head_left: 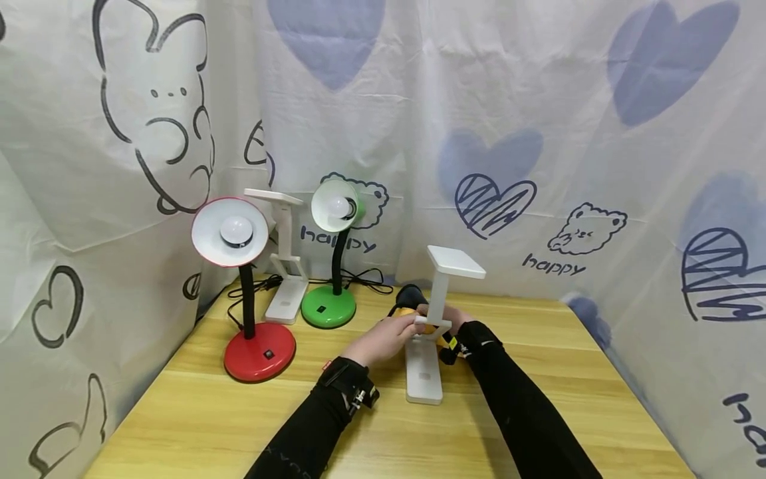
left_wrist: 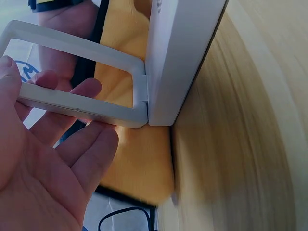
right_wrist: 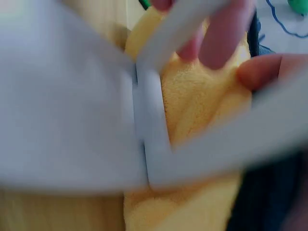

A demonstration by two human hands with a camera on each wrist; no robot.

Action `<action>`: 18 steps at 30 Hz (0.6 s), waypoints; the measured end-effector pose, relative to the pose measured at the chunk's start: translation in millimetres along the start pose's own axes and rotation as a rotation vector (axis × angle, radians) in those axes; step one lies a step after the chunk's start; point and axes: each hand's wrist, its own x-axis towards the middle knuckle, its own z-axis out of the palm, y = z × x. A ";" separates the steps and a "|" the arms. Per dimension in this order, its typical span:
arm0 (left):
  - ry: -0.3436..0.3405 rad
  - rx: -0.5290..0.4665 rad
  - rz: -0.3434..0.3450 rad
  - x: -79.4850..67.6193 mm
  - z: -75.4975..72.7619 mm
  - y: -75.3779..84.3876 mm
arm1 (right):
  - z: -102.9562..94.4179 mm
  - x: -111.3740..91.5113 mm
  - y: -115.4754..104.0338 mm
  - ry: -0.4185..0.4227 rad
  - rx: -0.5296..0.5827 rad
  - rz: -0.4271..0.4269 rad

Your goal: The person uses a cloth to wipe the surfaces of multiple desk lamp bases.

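Observation:
A white folding desk lamp (head_left: 423,372) stands on the wooden table in front of me, its flat head raised on a hinged frame. My left hand (head_left: 385,339) holds one bar of that frame (left_wrist: 72,103), fingers curled round it near the hinge. Behind the lamp is a fuzzy yellow cloth item (right_wrist: 202,96) with dark edging. My right hand (head_left: 455,317), partly hidden by the lamp, grips it; in the right wrist view a fingertip (right_wrist: 260,72) presses into its folds. A dark rounded object (head_left: 410,295) shows just beyond.
To the left stand a red lamp (head_left: 260,352), a green lamp (head_left: 328,307) and a second white folding lamp (head_left: 287,299). Black cables (head_left: 371,283) lie behind them. Patterned curtain (head_left: 509,86) borders the wooden table (head_left: 532,372) at the back and sides.

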 end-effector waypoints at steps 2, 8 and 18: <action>0.003 0.002 0.005 0.2 0.0 -0.1 | 2.6 0.8 -5.1 -0.039 0.005 0.004; 0.002 -0.018 0.003 0.7 -0.5 0.3 | 2.9 -3.3 -7.2 0.063 -0.030 0.123; 0.016 -0.019 -0.011 0.1 0.9 3.8 | -18.0 6.6 40.6 0.090 -0.144 0.073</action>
